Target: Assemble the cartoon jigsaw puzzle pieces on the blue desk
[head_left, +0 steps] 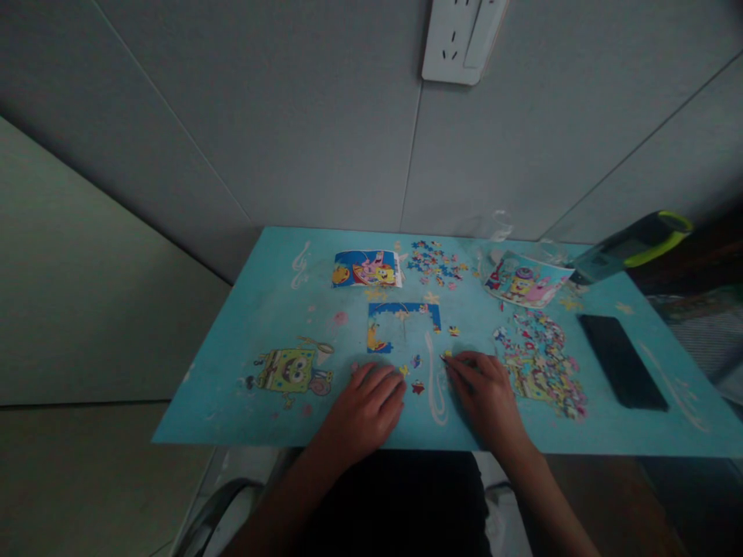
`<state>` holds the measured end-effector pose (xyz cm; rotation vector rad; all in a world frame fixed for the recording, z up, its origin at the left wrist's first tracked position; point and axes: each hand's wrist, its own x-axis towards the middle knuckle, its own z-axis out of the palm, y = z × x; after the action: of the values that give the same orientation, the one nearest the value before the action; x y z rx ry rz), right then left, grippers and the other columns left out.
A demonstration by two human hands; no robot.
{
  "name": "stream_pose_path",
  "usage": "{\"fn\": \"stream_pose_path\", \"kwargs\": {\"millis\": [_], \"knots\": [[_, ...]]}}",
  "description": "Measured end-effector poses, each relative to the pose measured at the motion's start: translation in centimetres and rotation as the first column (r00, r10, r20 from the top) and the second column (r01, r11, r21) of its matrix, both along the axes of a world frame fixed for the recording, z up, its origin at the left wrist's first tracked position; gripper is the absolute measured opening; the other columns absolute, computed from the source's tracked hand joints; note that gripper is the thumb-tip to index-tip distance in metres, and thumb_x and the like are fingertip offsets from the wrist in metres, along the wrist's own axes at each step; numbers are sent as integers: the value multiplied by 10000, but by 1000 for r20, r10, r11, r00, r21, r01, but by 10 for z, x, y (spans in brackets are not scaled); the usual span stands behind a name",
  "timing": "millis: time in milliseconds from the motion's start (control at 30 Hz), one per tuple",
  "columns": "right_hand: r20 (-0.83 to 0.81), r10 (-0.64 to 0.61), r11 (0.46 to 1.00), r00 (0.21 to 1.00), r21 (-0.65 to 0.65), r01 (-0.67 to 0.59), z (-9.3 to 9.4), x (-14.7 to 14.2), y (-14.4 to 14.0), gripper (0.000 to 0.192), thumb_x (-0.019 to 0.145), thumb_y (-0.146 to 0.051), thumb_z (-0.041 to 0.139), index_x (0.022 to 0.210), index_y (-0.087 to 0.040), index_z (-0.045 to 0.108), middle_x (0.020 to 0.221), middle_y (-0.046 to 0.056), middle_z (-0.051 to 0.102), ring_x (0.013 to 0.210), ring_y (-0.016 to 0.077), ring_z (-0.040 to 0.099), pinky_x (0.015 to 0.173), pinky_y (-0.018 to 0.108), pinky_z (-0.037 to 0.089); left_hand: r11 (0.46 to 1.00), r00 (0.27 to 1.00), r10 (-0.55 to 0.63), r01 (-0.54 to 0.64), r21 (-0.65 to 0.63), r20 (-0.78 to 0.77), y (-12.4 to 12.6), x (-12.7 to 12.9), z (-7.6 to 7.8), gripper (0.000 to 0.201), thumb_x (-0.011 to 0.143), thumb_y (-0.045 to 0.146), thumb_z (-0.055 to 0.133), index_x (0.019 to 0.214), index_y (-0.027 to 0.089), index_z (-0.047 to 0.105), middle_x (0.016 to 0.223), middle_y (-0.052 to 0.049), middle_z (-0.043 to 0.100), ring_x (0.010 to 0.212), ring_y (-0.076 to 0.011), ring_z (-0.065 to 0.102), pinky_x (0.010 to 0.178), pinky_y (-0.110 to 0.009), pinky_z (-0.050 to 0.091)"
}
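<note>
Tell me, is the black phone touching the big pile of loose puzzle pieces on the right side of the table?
Apart. The head view shows a strip of bare blue table between the black phone and the pile of puzzle pieces.

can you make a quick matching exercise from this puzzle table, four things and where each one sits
Things:
1. phone
2. reference picture
3. puzzle frame
4. piece pile

Places:
A. table centre, just beyond the hands
B. far side of the table, beyond the frame
C. near the table's right edge
D. right of the right hand

Pairs: 1-C, 2-B, 3-A, 4-D
</note>
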<state>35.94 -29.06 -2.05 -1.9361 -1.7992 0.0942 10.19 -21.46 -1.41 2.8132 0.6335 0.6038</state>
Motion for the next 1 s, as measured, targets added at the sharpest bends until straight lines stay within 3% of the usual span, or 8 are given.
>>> {"fn": "stream_pose_path", "kwargs": {"millis": [200, 467, 567, 767, 1000], "knots": [[11, 43, 998, 999, -46, -42, 2, -8, 9, 281, 998, -256, 556, 1226, -279, 719, 1181, 84, 691, 1068, 296, 587, 938, 495, 493, 1000, 997, -10, 8, -16, -83, -19, 12, -1, 416, 983, 276, 581, 1364, 110, 561, 1345, -143, 635, 1258, -292, 577, 1108, -474, 445], [43, 110, 991, 993, -79, -106, 7, -19, 12, 268, 1001, -246, 566, 1211, -291, 728, 1206, 73, 698, 1069, 284, 594, 914, 457, 487, 997, 988, 82, -79, 26, -132, -15, 21, -8, 449, 1012, 313, 545, 1411, 109, 531, 1453, -138, 576, 1383, -281, 499, 1211, -483, 346], [12, 108, 993, 994, -54, -107, 7, -10, 11, 255, 1007, -271, 558, 1194, -282, 732, 1209, 77, 696, 1075, 279, 603, 929, 455, 496, 997, 986, 80, -77, 25, -147, -13, 23, -9, 446, 1022, 299, 524, 1421, 100, 524, 1458, -133, 573, 1394, -272, 489, 1226, -472, 332], [22, -19, 999, 1000, 27, 19, 3, 26, 17, 332, 1000, -200, 494, 1258, -237, 700, 1245, 89, 698, 1092, 284, 621, 1005, 489, 489, 999, 992, 47, -48, -7, -113, -14, 19, -5, 489, 1013, 274, 521, 1469, 105, 473, 1473, -135, 555, 1391, -268, 490, 1221, -477, 352], [64, 23, 1000, 998, 12, -24, -4, 25, 28, 488, 924, -84, 476, 1349, -249, 648, 1369, 69, 663, 1225, 298, 584, 1031, 516, 474, 999, 999, 47, -47, -1, 7, -22, 5, -8, 302, 988, 228, 546, 1250, 108, 636, 1300, -135, 656, 1266, -285, 568, 1113, -506, 468]]}}
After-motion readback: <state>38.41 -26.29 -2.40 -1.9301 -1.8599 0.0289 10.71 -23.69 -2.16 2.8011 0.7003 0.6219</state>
